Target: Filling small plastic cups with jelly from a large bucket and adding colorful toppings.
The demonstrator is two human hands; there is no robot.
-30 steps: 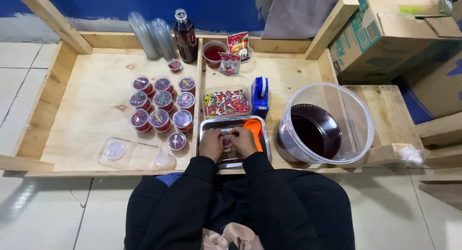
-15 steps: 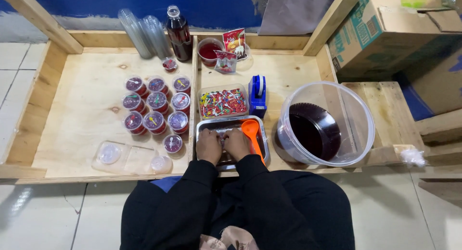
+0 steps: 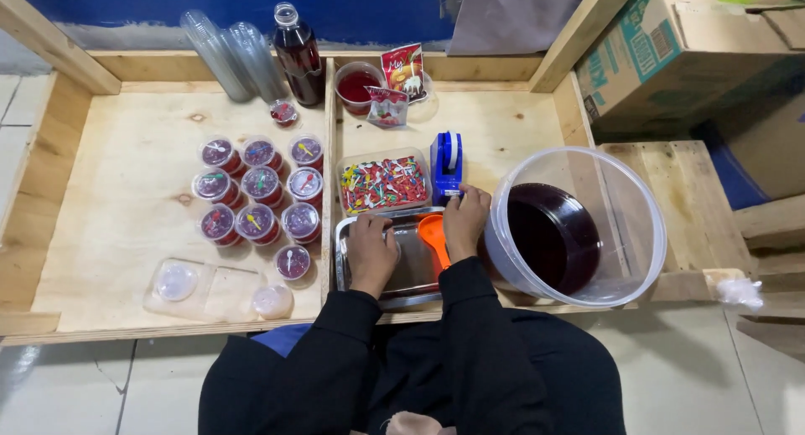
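The left hand (image 3: pixel 370 252) lies over the metal tray (image 3: pixel 411 271), fingers curled down; I cannot tell if it grips something. The right hand (image 3: pixel 465 221) reaches to the blue tape dispenser (image 3: pixel 446 163) and touches its base, fingers bent, holding nothing. An orange funnel (image 3: pixel 433 236) sits in the tray between the hands. Beside them stands a big clear bucket (image 3: pixel 625 200) with dark red liquid.

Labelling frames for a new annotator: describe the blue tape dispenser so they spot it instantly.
Start at the big clear bucket of dark red liquid on the right. Just left of it, the right hand reaches to a small upright blue tape dispenser, beside the clear box of coloured picks. It is the only solid blue thing on the plywood.
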